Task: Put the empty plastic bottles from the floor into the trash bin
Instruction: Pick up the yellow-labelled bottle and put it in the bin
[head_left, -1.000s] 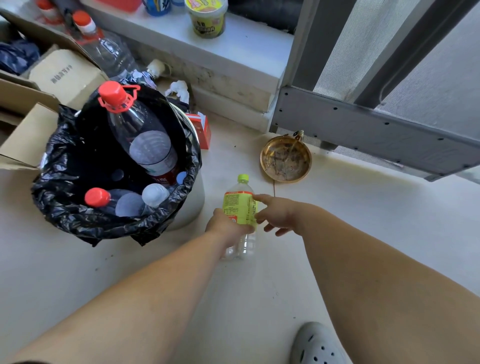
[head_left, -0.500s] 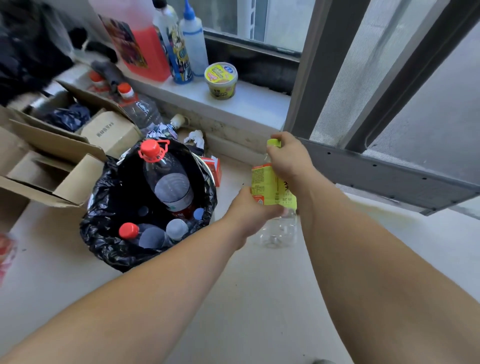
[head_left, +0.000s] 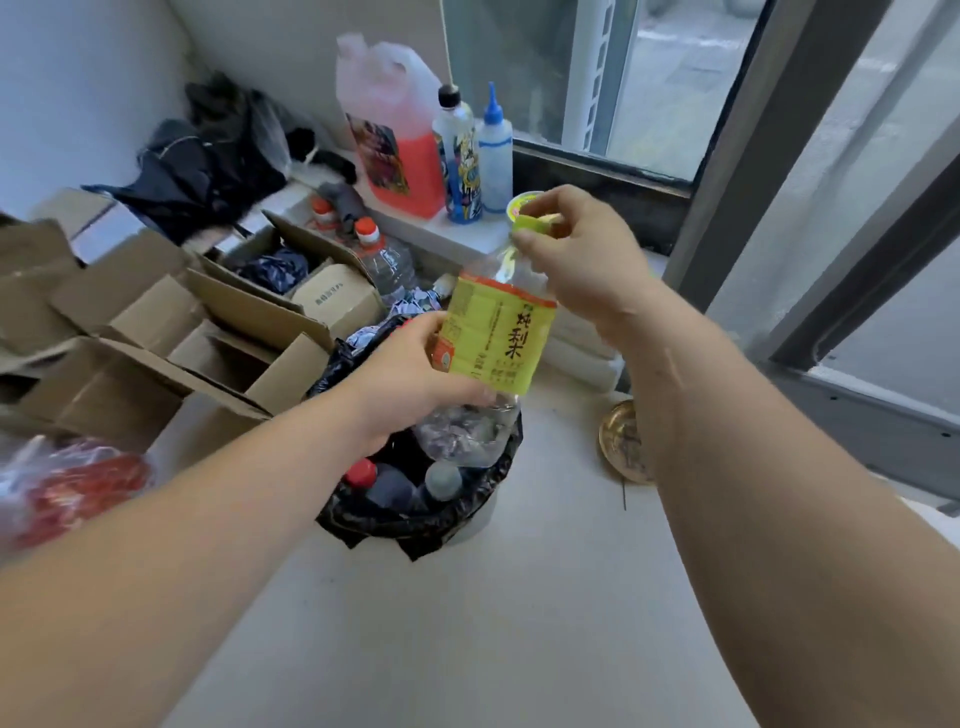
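Bottle (head_left: 493, 338) with yellow label, held upright just above the trash bin (head_left: 415, 514): left hand (head_left: 415, 374) wrapped around its lower label, right hand (head_left: 576, 260) pinching the green cap (head_left: 532, 224), apparently lifted off the neck. Best done, probably, by keeping the body squeezed steady over the bin's black liner, then letting go straight down among the bottles inside. Behind the bin: cardboard boxes (head_left: 156, 332), a window ledge (head_left: 415, 223) with a red jug (head_left: 389, 140). Right of the bin: pale bare floor (head_left: 467, 623), a brass dish (head_left: 621, 441).
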